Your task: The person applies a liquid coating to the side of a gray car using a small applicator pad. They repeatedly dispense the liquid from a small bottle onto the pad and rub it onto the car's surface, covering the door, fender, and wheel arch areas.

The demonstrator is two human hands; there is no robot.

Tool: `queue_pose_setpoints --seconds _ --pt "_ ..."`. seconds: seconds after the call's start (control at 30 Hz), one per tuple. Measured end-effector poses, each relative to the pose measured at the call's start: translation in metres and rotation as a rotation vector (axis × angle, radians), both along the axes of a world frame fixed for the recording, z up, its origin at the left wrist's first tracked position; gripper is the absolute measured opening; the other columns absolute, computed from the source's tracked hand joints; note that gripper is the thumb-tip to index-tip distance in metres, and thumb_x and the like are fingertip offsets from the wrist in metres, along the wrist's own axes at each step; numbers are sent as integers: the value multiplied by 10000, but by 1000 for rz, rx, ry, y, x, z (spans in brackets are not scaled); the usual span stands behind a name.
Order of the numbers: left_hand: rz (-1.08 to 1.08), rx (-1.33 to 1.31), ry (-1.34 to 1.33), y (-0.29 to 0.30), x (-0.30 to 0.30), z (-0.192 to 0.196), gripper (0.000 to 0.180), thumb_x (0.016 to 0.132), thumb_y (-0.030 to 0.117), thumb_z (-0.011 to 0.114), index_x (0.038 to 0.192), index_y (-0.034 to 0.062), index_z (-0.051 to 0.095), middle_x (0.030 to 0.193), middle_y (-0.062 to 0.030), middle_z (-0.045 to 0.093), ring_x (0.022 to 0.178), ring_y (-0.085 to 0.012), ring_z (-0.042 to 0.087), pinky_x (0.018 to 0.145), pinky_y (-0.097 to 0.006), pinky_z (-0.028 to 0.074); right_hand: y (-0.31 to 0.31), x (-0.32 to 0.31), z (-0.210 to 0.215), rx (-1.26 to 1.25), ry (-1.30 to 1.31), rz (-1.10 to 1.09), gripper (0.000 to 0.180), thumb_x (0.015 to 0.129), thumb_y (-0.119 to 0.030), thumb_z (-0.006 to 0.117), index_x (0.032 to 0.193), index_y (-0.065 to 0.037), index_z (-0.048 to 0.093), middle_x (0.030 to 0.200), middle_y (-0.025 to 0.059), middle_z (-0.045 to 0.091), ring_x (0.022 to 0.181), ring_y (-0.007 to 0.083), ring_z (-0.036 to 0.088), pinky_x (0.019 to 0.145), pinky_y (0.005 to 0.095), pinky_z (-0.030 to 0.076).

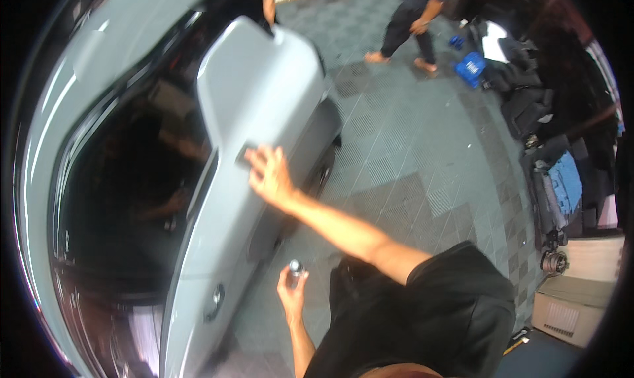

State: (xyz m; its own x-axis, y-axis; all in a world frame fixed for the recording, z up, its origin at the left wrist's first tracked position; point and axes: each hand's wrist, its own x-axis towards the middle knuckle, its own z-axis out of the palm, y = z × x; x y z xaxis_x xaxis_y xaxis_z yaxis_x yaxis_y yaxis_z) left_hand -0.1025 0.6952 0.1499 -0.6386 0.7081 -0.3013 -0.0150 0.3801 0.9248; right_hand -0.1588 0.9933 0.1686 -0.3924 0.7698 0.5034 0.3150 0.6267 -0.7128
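Observation:
My right hand (269, 178) reaches over to a grey car (264, 80) and presses a small dark pad (245, 154) on the body panel below the side window. Its fingers are bent around the pad, which is partly hidden and slightly blurred. Lower down, beside the car's side, my left hand (291, 297) grips a small bottle (295, 270) with a pale, shiny top. The bottle is upright, apart from the car. A door handle (213, 303) shows on the panel to the left of that hand.
Dark side glass (125, 199) runs along the car's left. Grey tiles cover the floor (396, 153). Another person (409, 28) walks barefoot at the back; a further person's arm (269, 6) shows beyond the car. Black bags (525, 107), a blue cloth (565, 183) and a cardboard box (566, 308) line the right.

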Motion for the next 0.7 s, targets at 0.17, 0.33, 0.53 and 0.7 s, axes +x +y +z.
queue_pose_setpoints --seconds 0.17,0.33,0.53,0.7 --pt "-31 -19 14 19 10 22 433 827 103 821 1193 -36 635 1000 -89 705 914 -181 643 873 -359 513 37 10 5 103 96 90 492 778 -91 676 1263 -173 676 1269 120 576 1012 338 529 906 455 496" --pt "143 -5 -8 3 37 -21 439 817 91 831 1187 -47 639 1031 -106 701 947 -180 642 884 -354 516 134 27 16 113 107 -10 456 771 -90 663 1221 -156 701 1210 140 602 1035 358 549 928 460 505" --pt "270 -44 -34 -30 85 -107 468 826 112 834 1212 -59 633 1047 -146 719 949 -219 680 852 -358 545 246 37 13 77 165 -85 417 774 -97 670 1183 -106 747 1111 166 695 1049 317 653 1054 454 449" --pt "306 -135 -128 -36 89 -230 476 834 66 818 1243 -39 599 1051 -137 723 968 -201 694 881 -337 555 256 17 11 152 75 -332 489 795 -284 709 1267 -154 716 1227 165 592 1194 363 507 1067 492 410"
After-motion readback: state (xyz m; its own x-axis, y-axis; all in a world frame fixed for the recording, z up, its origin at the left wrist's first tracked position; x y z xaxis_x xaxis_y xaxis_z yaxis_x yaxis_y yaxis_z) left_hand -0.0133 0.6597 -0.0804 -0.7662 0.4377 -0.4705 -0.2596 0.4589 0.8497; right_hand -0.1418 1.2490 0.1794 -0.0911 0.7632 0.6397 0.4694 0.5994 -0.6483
